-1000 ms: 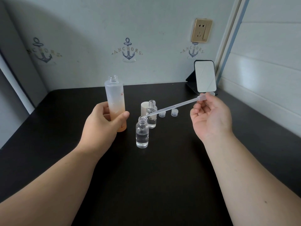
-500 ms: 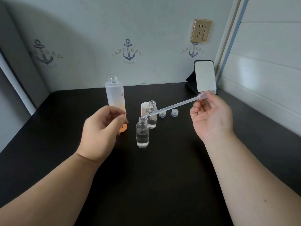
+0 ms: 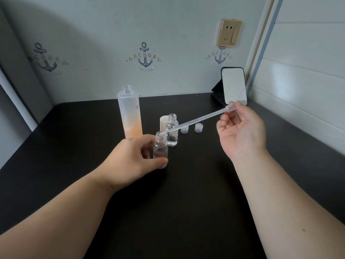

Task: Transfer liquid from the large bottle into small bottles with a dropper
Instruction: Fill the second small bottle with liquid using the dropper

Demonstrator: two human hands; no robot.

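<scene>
Left hand grips the near vial (uncapped); right hand pinches the dropper bulb, tip at the vial's mouth. The bottle stands at 11 o'clock from the vial.

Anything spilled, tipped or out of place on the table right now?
Nothing stands out. The tall frosted bottle and both small clear glass bottles stand upright, uncapped; no spill shows on the black table.
</scene>
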